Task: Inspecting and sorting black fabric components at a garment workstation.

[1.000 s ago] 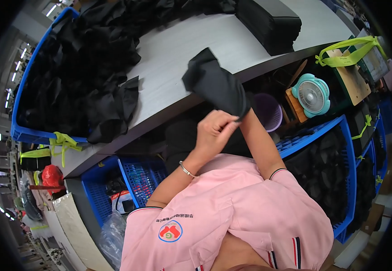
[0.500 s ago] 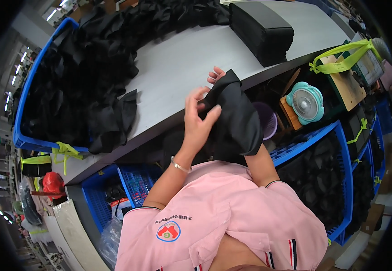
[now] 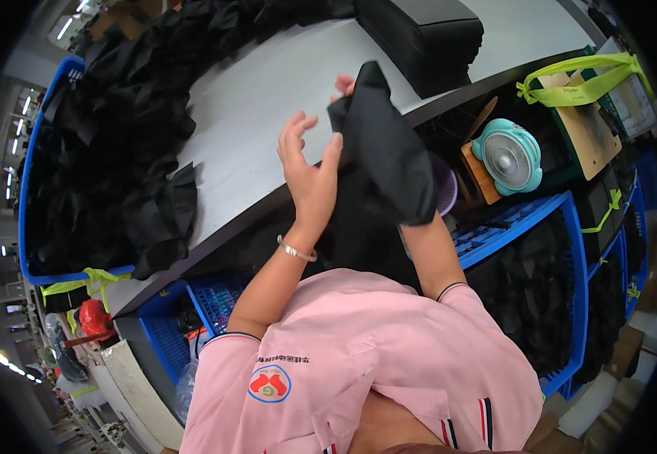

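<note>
A black fabric piece point(image 3: 389, 151) covers most of my right hand point(image 3: 343, 85) and hangs down over the wrist. Only its fingertips show past the fabric's far left edge; the palm and thumb are hidden. The fabric rises to a peak at its far end and looks held up by that hand. My left hand point(image 3: 309, 170) is open just left of the fabric, thumb and fingers apart, with nothing in it. Both hands are raised in front of the near edge of a pale grey table point(image 3: 245, 106).
Loose black fabric pieces point(image 3: 116, 144) fill a blue crate point(image 3: 26, 219) at the left. A neat black stack point(image 3: 427, 38) stands on the table's far side. Right of my hands are a turquoise fan point(image 3: 508, 157), a purple basket point(image 3: 445, 185) and a blue crate point(image 3: 579, 303) holding black pieces.
My left hand has drawn away from the black fabric to the left. The fabric on my right hand has moved up and a little left in the picture, and the whole view has shifted slightly.
</note>
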`<state>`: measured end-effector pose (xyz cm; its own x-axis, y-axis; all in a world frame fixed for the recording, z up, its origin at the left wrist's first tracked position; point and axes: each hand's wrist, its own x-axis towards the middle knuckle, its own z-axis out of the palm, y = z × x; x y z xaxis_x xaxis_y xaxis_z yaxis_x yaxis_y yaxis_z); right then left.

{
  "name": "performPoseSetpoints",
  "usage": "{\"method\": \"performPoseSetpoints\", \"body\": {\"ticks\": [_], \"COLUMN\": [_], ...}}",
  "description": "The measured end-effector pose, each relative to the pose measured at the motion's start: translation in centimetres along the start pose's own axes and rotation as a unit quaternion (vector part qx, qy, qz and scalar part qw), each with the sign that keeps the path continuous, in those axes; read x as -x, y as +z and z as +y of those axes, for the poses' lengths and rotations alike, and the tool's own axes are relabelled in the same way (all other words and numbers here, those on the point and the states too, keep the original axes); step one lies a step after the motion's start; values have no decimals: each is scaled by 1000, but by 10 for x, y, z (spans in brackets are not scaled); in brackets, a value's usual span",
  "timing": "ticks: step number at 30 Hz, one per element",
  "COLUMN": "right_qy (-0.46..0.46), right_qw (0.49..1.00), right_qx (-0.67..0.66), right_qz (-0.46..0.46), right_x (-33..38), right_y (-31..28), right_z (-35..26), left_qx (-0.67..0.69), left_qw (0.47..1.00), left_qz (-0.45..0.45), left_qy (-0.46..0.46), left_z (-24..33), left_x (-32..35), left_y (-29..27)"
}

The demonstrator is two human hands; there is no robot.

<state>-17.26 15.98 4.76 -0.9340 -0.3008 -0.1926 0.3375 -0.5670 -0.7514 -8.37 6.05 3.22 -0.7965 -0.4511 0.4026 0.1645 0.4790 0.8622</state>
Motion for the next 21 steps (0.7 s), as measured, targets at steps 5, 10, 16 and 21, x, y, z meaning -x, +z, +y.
{"method": "performPoseSetpoints", "body": {"ticks": [5, 10, 16, 21], "right_qy": [-273, -188, -18, -52], "right_qw": [893, 936, 984, 959], "right_qx": [355, 296, -167, 185], "right_qz": [46, 29, -54, -207], "right_x": [-60, -66, 15, 97], "right_y": [-32, -35, -25, -78], "right_z": [12, 32, 84, 75], "left_qx": [-85, 243, 161, 163], "left_qw": [957, 929, 978, 976], "left_qz": [-179, -222, 2, 57], "left_qy": [211, -169, -135, -133], "left_z": [27, 9, -46, -90], "left_x": [49, 25, -43, -84], "left_y": [10, 18, 39, 15]}}
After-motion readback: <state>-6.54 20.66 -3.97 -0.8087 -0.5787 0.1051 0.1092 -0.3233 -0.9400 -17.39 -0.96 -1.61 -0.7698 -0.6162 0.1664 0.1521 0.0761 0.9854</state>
